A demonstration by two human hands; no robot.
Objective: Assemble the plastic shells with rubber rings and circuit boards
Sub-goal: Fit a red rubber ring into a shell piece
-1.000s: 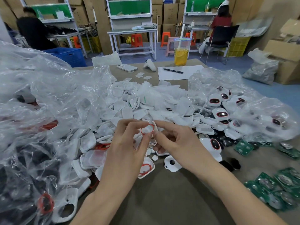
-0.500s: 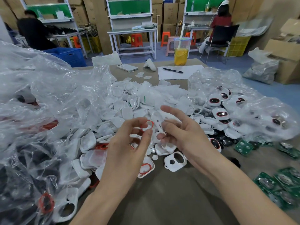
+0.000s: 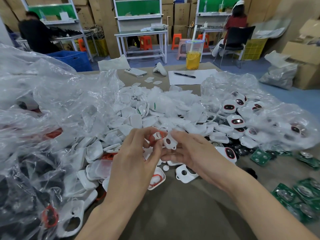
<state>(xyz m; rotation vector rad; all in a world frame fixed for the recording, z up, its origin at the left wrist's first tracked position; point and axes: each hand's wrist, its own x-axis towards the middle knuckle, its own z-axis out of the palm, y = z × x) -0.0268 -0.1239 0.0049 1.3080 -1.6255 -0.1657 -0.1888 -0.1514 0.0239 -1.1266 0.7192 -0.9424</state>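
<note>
Pinching a thin red rubber ring [image 3: 156, 138] between thumb and fingertips of the left hand [image 3: 136, 163] at centre frame, above a brown worktop [image 3: 181, 213]. Gripping a small white plastic shell with an oval hole [image 3: 169, 142] in the curled fingers of the right hand [image 3: 195, 156], just right of the ring, apparently touching it, long axis roughly upright in frame. Likely calling for a short rightward seating move. Leaving green circuit boards [image 3: 294, 196] untouched at lower right, well apart.
</note>
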